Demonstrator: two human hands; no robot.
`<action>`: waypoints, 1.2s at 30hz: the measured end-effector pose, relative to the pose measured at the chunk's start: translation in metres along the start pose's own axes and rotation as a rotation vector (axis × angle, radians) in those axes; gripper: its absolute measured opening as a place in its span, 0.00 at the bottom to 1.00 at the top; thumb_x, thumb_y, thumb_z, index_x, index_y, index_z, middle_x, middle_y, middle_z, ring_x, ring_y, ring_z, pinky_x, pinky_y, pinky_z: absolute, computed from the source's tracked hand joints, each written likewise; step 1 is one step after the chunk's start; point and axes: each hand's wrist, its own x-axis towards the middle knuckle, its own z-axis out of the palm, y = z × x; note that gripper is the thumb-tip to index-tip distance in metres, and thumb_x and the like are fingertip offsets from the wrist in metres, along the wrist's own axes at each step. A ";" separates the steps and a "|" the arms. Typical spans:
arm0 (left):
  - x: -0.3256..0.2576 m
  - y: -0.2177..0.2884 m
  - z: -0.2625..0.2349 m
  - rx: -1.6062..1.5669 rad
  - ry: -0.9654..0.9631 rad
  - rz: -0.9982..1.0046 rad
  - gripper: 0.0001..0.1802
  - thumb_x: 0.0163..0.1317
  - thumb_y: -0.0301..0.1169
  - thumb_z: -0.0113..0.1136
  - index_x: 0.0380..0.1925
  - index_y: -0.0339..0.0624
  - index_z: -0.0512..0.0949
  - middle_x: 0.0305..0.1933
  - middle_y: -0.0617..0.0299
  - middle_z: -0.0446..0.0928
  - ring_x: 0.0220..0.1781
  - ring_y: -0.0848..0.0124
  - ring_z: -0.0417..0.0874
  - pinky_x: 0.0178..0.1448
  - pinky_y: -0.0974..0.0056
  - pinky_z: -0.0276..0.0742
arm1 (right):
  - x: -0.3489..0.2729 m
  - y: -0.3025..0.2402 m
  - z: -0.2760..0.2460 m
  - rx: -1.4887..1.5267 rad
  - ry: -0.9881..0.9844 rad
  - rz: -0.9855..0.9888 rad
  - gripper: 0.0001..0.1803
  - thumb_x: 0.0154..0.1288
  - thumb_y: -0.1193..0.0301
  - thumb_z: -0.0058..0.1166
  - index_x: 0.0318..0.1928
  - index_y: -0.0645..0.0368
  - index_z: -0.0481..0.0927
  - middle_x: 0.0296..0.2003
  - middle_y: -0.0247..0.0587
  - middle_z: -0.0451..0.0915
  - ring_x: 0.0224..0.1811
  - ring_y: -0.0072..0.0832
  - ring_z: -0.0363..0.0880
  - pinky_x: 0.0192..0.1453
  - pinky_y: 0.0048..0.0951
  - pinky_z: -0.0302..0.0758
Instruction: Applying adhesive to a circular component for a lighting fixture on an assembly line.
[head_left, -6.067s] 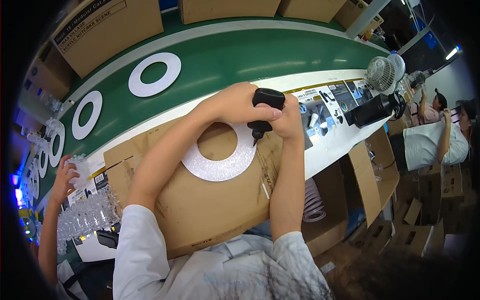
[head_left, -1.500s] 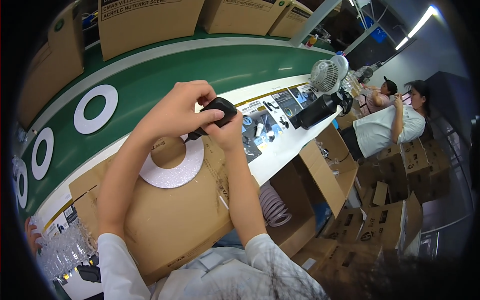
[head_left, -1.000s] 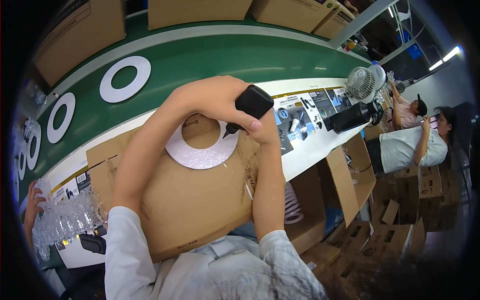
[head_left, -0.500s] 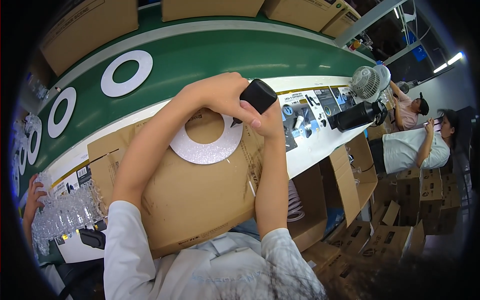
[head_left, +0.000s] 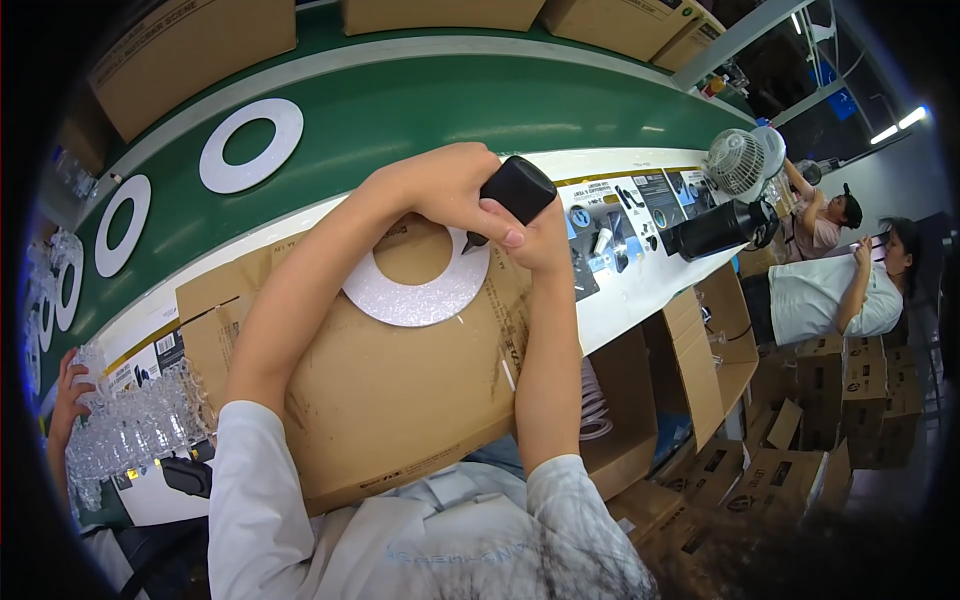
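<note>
On a brown cardboard box [head_left: 400,390] in front of me lies a glittery white ring [head_left: 420,305]. My left hand [head_left: 455,187] and my right hand [head_left: 540,240] meet at its far right side, closed together around a black tool [head_left: 518,190]. That tool has a thick, squared upper end, and its narrow dark tip points down at the ring's right band. My left thumb lies across the front, over the right hand. Most of the right fingers are hidden, and the left forearm passes in front of the ring's left edge.
More white rings [head_left: 251,146] lie on the green conveyor belt [head_left: 400,110] beyond. A black flask [head_left: 715,232] and a fan [head_left: 735,165] stand right. Clear air-cushion wrap [head_left: 135,425] sits left, beside another person's hand [head_left: 72,390]. An open carton [head_left: 620,420] stands low right.
Both hands keep their grip on the black tool and have hardly moved. The ring and box sit slightly further right in the picture. The far left ring has stayed put.
</note>
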 end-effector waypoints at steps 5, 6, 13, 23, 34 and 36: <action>0.000 0.002 -0.001 -0.003 0.015 0.011 0.32 0.45 0.58 0.71 0.19 0.33 0.79 0.17 0.53 0.77 0.20 0.61 0.80 0.26 0.60 0.73 | -0.003 0.005 -0.003 0.129 0.010 0.117 0.11 0.56 0.75 0.67 0.38 0.63 0.81 0.29 0.31 0.82 0.30 0.16 0.77 0.34 0.23 0.74; 0.001 0.002 0.000 0.000 0.017 0.014 0.32 0.45 0.58 0.71 0.19 0.33 0.79 0.17 0.53 0.77 0.20 0.61 0.80 0.26 0.60 0.73 | -0.003 0.005 -0.003 0.132 0.014 0.140 0.11 0.56 0.75 0.68 0.38 0.63 0.81 0.29 0.31 0.82 0.30 0.16 0.77 0.34 0.23 0.74; 0.001 -0.002 0.001 -0.006 0.007 -0.011 0.29 0.45 0.53 0.73 0.20 0.36 0.77 0.16 0.56 0.75 0.19 0.63 0.76 0.26 0.62 0.70 | -0.001 0.006 -0.003 0.088 -0.005 0.129 0.10 0.56 0.75 0.68 0.39 0.63 0.81 0.30 0.31 0.82 0.31 0.17 0.77 0.36 0.24 0.75; 0.001 0.012 0.001 -0.007 -0.041 -0.077 0.31 0.47 0.59 0.71 0.26 0.37 0.82 0.23 0.53 0.81 0.28 0.61 0.83 0.34 0.60 0.76 | -0.001 -0.008 -0.010 0.072 -0.063 0.078 0.09 0.59 0.79 0.62 0.39 0.61 0.76 0.23 0.31 0.77 0.15 0.15 0.70 0.16 0.19 0.62; 0.007 0.005 0.017 -0.288 0.003 0.034 0.23 0.50 0.43 0.71 0.38 0.37 0.79 0.31 0.59 0.81 0.33 0.70 0.80 0.40 0.65 0.76 | -0.006 -0.013 -0.020 -0.036 -0.025 0.188 0.16 0.52 0.74 0.68 0.41 0.63 0.79 0.31 0.33 0.81 0.33 0.21 0.77 0.39 0.27 0.75; 0.009 0.001 0.019 -0.295 -0.007 0.043 0.23 0.50 0.43 0.71 0.38 0.37 0.79 0.31 0.59 0.81 0.34 0.70 0.80 0.41 0.65 0.76 | -0.005 -0.017 -0.019 -0.005 -0.011 0.183 0.15 0.51 0.73 0.68 0.39 0.64 0.80 0.30 0.34 0.82 0.32 0.21 0.77 0.38 0.27 0.75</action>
